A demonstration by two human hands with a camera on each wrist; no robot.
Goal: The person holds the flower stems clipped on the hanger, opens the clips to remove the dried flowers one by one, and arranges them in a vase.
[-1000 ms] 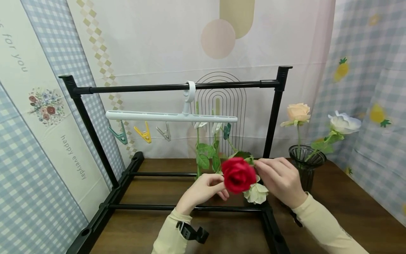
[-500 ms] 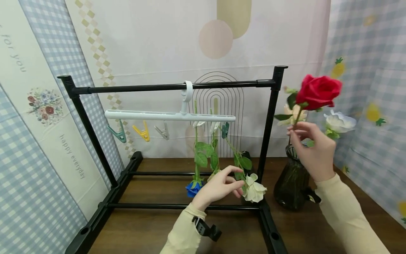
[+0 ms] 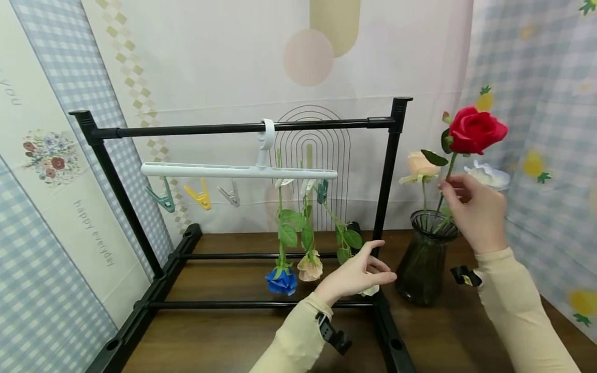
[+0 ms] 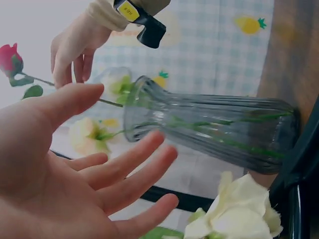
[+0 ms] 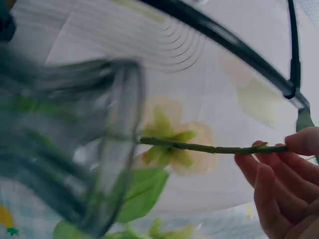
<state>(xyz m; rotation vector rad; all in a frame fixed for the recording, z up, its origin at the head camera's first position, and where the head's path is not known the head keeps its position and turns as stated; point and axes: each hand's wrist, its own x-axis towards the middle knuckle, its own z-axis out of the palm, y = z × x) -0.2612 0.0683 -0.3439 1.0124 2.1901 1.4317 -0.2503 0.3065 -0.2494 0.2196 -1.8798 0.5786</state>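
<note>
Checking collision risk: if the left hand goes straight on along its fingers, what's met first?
Probably the glass vase; the left hand points toward it, though depth is hard to judge.

Cream sleeves (image 3: pixel 520 303), black wrist mounts (image 3: pixel 333 334), yellow label (image 4: pixel 128 11)

Head and 2 nearer wrist views share vase (image 3: pixel 422 274).

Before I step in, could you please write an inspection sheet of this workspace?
Surface: brown wooden table.
Job's things: red rose on a green stem reaching the mouth of a ribbed smoky glass vase, entry unclear; blue, peach and white roses hang inverted from a pale plastic hanger.
Clutter: nothing seen.
Grippers: right hand pinches the stem; left hand, fingers apart, holds nothing.
Cables: nothing seen.
Surroundings: black tubular rack, blue checked cloth, pale printed cloth.
</note>
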